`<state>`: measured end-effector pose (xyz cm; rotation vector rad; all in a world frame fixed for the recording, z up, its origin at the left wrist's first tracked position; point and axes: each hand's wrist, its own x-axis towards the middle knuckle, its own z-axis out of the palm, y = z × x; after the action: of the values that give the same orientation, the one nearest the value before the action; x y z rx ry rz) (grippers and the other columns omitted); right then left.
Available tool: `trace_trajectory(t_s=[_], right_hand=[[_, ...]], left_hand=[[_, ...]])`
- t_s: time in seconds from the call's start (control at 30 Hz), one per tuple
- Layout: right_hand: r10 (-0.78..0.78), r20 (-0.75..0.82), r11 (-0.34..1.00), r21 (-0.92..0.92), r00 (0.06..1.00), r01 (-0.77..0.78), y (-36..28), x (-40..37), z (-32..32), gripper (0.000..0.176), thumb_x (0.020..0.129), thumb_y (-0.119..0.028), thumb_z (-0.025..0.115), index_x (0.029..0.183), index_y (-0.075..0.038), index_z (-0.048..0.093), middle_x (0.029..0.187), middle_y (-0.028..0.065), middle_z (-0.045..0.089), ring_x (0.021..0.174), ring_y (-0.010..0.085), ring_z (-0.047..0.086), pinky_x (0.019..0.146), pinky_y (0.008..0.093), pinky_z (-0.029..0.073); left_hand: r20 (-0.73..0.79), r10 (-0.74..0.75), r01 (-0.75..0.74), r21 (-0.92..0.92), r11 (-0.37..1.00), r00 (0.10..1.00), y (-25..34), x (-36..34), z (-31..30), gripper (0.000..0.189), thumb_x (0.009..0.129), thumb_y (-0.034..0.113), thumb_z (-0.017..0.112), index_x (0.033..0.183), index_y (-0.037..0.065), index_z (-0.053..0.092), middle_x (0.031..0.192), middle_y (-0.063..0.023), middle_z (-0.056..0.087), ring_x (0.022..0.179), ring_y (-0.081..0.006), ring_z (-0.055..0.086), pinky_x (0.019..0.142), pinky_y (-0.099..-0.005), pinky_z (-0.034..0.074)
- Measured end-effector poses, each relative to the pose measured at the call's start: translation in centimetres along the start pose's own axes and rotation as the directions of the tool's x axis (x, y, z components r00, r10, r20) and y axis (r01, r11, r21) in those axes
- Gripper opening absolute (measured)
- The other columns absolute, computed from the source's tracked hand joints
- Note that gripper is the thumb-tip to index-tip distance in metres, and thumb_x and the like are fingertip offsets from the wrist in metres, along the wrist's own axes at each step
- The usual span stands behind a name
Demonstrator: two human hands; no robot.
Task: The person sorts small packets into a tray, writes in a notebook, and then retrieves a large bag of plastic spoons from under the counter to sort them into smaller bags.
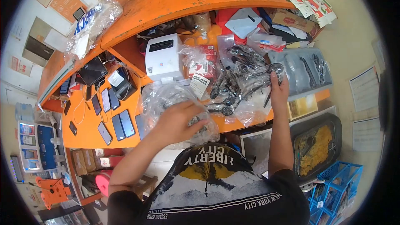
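My left hand is over a crumpled clear plastic bag at the desk's front edge. Its fingers curl down onto the plastic, thumb pointing right; small dark items show faintly inside the bag, and the fingertips are partly hidden. My right hand is raised at the right, its fingers closed on a black plastic spoon with the bowl up. Between the hands lies a pile of black plastic cutlery, some in clear wrapping.
A grey cutlery tray with black pieces in its compartments is at the right. A white label printer stands behind the bag. Several phones lie on the orange desk at left. Below right is a black tray with yellow contents.
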<state>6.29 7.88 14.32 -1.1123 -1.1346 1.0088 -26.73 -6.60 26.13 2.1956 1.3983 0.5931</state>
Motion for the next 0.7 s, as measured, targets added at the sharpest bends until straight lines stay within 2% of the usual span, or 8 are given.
trace_trajectory(t_s=[0.1, 0.17, 0.3, 0.4, 0.5, 0.6, 0.67, 0.7], right_hand=[[0.053, 0.146, 0.999, -0.013, 0.988, -0.052, -3.4, -1.7, 2.2, 0.03, 0.097, -0.017, 0.066, 0.122, -0.002, 0.06, 0.097, 0.0014, 0.064, 0.082, 0.008, 0.057, 0.071, 0.0241, 0.047], [0.078, 0.267, 0.997, -0.048, 0.961, -0.067, -4.6, -2.6, 3.5, 0.031, 0.095, -0.015, 0.067, 0.122, -0.002, 0.061, 0.1, 0.0023, 0.066, 0.086, 0.0092, 0.059, 0.074, 0.0253, 0.049], [0.037, 0.294, 0.998, 0.034, 0.955, -0.049, -5.8, -4.6, 6.4, 0.029, 0.094, -0.015, 0.068, 0.119, -0.001, 0.061, 0.103, 0.0044, 0.068, 0.088, 0.0117, 0.061, 0.078, 0.0279, 0.05], [0.247, 0.15, 0.939, 0.208, 0.957, -0.275, -4.0, -5.5, 7.7, 0.027, 0.097, -0.019, 0.065, 0.117, -0.002, 0.061, 0.102, 0.0048, 0.067, 0.088, 0.0116, 0.061, 0.075, 0.0274, 0.05], [0.353, 0.255, 0.746, 0.504, 0.9, -0.435, -5.3, -7.1, 9.6, 0.025, 0.101, -0.024, 0.061, 0.116, -0.004, 0.059, 0.099, 0.0046, 0.065, 0.087, 0.0117, 0.062, 0.071, 0.0286, 0.052], [0.312, 0.401, 0.69, 0.528, 0.861, -0.495, -3.4, -6.9, 9.8, 0.025, 0.102, -0.023, 0.059, 0.119, -0.005, 0.053, 0.11, 0.0126, 0.067, 0.097, 0.0226, 0.069, 0.083, 0.0377, 0.059], [0.316, 0.438, 0.8, 0.354, 0.842, -0.484, -2.7, -7.3, 10.4, 0.023, 0.102, -0.019, 0.059, 0.119, -0.004, 0.052, 0.109, 0.0142, 0.067, 0.094, 0.0245, 0.07, 0.081, 0.0388, 0.059], [0.365, 0.413, 0.83, 0.263, 0.834, -0.493, -4.5, -7.6, 11.4, 0.024, 0.101, -0.013, 0.059, 0.121, -0.005, 0.049, 0.102, 0.0133, 0.066, 0.077, 0.0207, 0.069, 0.065, 0.0338, 0.059]], left_hand=[[-0.403, 0.189, -0.22, -0.033, 0.975, 0.896, 1.1, 5.4, 3.9, 0.044, 0.083, 0.028, 0.078, 0.115, 0.001, 0.064, 0.094, -0.0165, 0.064, 0.088, -0.0365, 0.063, 0.078, -0.0423, 0.052], [-0.486, 0.19, -0.255, -0.07, 0.964, 0.853, 1.0, 8.5, 7.0, 0.048, 0.085, 0.031, 0.078, 0.119, 0.002, 0.06, 0.093, -0.0169, 0.064, 0.084, -0.0363, 0.064, 0.076, -0.0408, 0.052], [0.052, -0.136, 0.143, -0.519, 0.843, 0.989, -0.8, 9.0, 9.3, 0.035, 0.097, 0.029, 0.066, 0.117, 0.002, 0.059, 0.089, -0.0057, 0.061, 0.077, -0.0145, 0.058, 0.07, -0.032, 0.051], [0.201, -0.283, 0.282, -0.917, 0.283, 0.938, -1.5, 7.5, 10.7, 0.03, 0.104, 0.031, 0.054, 0.109, 0.002, 0.059, 0.081, -0.0038, 0.061, 0.069, -0.0114, 0.056, 0.063, -0.0287, 0.047], [0.223, -0.44, 0.285, -0.955, 0.08, 0.87, 0.3, 6.3, 10.1, 0.033, 0.108, 0.032, 0.046, 0.106, 0.003, 0.062, 0.083, 0.0002, 0.061, 0.069, -0.0052, 0.053, 0.062, -0.0237, 0.044], [0.219, -0.401, 0.388, -0.827, 0.408, 0.89, -1.0, 4.8, 9.6, 0.032, 0.106, 0.03, 0.049, 0.103, 0.002, 0.064, 0.083, -0.0035, 0.061, 0.07, -0.0121, 0.056, 0.066, -0.0272, 0.046], [-0.024, -0.326, 0.231, -0.658, 0.717, 0.945, -0.7, 3.2, 9.3, 0.03, 0.1, 0.031, 0.058, 0.101, 0.002, 0.066, 0.089, -0.0079, 0.062, 0.08, -0.0198, 0.059, 0.073, -0.033, 0.047], [-0.168, -0.304, 0.199, -0.459, 0.866, 0.938, -0.4, 1.2, 7.7, 0.031, 0.095, 0.031, 0.064, 0.103, 0.002, 0.066, 0.095, -0.0108, 0.062, 0.089, -0.0247, 0.059, 0.079, -0.0369, 0.046]])
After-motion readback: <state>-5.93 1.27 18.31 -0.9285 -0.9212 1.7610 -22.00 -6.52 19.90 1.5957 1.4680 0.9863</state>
